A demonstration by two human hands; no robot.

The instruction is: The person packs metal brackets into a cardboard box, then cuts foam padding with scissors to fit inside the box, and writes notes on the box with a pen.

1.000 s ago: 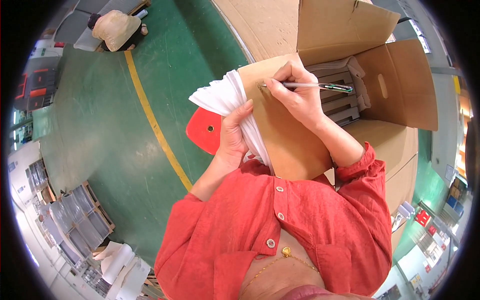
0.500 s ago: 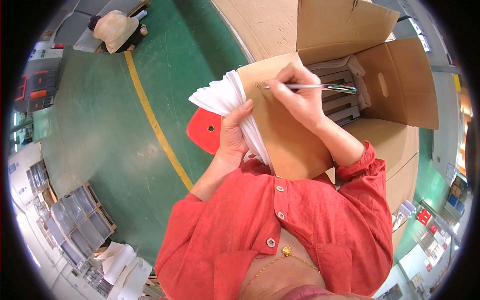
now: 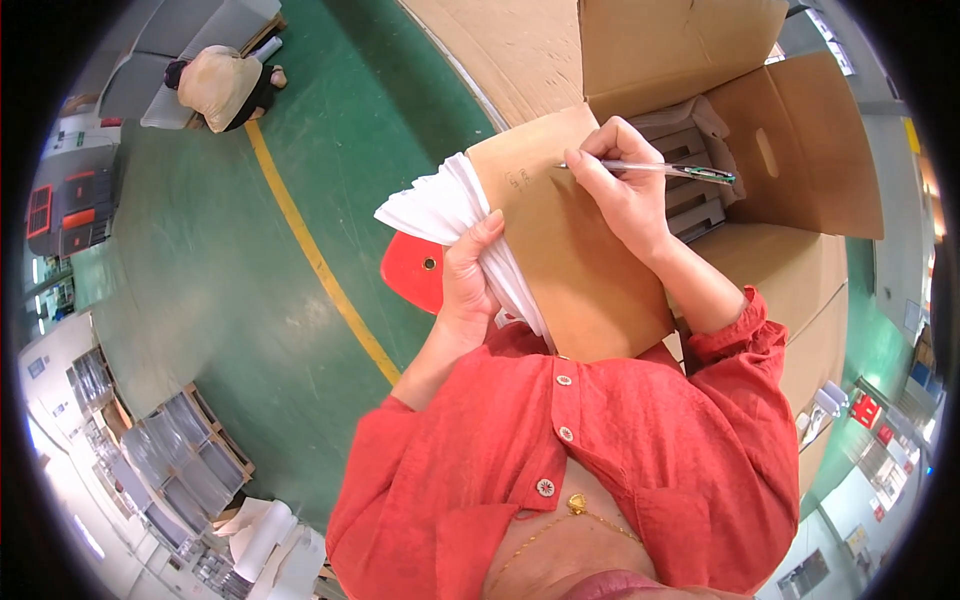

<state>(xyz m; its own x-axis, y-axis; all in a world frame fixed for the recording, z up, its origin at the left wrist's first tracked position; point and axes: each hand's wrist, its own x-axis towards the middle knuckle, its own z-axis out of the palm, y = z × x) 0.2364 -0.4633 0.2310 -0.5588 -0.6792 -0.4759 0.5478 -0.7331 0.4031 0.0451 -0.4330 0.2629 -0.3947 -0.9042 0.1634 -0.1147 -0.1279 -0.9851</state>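
Observation:
My right hand (image 3: 628, 190) is closed round a clear-barrelled pen (image 3: 690, 172), its tip at the surface of a brown cardboard panel (image 3: 575, 240). Small handwritten marks show on the panel, left of the tip. Whether this panel is a flap of the open carton or a loose cover, I cannot tell. Along its left edge my left hand (image 3: 470, 275) grips a fanned stack of white sheets (image 3: 435, 205), thumb on top and other fingers hidden beneath. Just right of the pen hand, the open carton (image 3: 800, 150) holds grey slatted pieces (image 3: 690, 150) and pale padding.
A red stool seat (image 3: 412, 275) stands below my left hand. Yellow floor line (image 3: 310, 245) crosses the green floor. At far left a person (image 3: 220, 88) bends beside grey stacks. A wrapped pallet load (image 3: 185, 450) stands lower left; more brown cardboard (image 3: 500, 45) lies at the back.
The pen has moved right, off the written marks, and more of the marks now show. My left hand keeps its grip on the white sheets. The whole view has shifted slightly.

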